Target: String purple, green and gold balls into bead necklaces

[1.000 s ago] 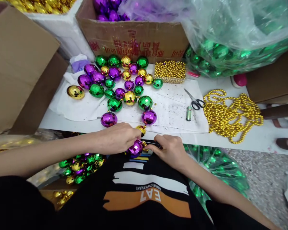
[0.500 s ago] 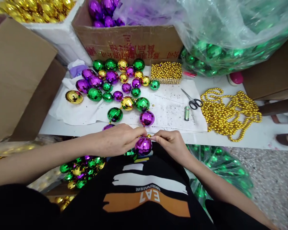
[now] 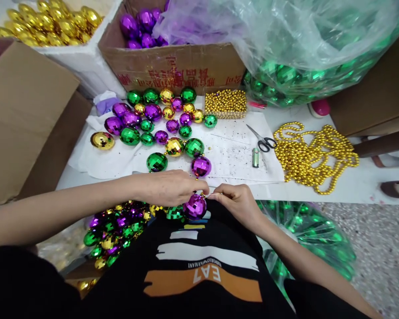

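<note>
Just below frame centre I saw right hand (image 3: 236, 201) pinched on thin white string (image 3: 211, 195); left hand (image 3: 169, 188) curled at shiny purple faceted ball (image 3: 195, 207), its grip I couldn't tell. Black-handled metal scissors (image 3: 263, 145) lay right of centre.

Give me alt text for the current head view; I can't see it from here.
A person's bare left hand is at the top of a faceted, shiny purple ball, while the right hand pinches a thin, pale strand beside it. Beyond, on a white cloth, lie shiny purple, green and gold balls and black-handled metal scissors.
</note>
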### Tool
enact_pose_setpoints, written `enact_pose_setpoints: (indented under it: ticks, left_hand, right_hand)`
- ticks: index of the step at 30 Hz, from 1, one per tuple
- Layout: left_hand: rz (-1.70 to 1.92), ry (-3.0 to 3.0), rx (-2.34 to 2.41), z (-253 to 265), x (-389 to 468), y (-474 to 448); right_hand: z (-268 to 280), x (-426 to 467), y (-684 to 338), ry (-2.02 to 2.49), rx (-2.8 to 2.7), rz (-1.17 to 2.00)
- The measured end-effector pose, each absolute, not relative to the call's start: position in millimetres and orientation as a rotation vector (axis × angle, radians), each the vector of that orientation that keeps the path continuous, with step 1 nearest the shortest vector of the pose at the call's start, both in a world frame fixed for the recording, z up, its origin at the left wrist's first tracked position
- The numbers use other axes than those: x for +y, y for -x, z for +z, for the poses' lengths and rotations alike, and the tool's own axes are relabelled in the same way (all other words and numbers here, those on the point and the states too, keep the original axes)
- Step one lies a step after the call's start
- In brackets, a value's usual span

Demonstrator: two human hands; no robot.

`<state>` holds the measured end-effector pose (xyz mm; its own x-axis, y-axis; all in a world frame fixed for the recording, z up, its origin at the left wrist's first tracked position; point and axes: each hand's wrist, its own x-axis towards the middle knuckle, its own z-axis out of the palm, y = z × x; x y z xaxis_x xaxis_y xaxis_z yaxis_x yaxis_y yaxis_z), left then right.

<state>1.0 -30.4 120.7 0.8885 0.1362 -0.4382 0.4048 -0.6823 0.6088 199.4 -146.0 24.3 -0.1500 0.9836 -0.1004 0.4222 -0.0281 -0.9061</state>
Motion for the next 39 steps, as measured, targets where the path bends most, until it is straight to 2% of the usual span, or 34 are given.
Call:
enact_pose_setpoints:
  ticks: [7,14,17,22,24,26,30,32,35,39]
  left_hand:
    - [-0.476,-2.383,0.341,130,-21,-13]
    - [-0.404,-2.371,0.357,154,-12,-17]
    - [-0.349,-2.256,0.402,159,-7,-16]
    - [-0.266,-1.965,0.523,149,-5,-6]
    - [-0.183,-1.864,0.624,141,-12,-2]
    - [-0.081,-1.792,0.744,132,-23,2]
    - [0.029,-1.648,0.894,120,-44,6]
    - [0.039,-1.581,0.915,119,-50,7]
    - [0.09,-1.599,0.919,120,-55,7]
    - [0.129,-1.838,0.91,117,-59,8]
  right_hand:
    - [38,-138,-210,1.385,-1.551,1.351]
    - [61,-117,-222,1.299,-1.622,1.335]
    - [70,-115,-221,1.321,-1.776,1.163]
    - [70,-121,-215,1.483,-2.006,0.483]
    - [62,-121,-213,1.555,-1.949,0.396]
    - [53,-121,-210,1.568,-1.812,0.555]
    - [45,-127,-200,1.482,-1.469,1.159]
    - [46,-132,-193,1.446,-1.359,1.322]
    - [45,-137,-182,1.463,-1.324,1.242]
    - [36,-137,-175,1.577,-1.42,0.846]
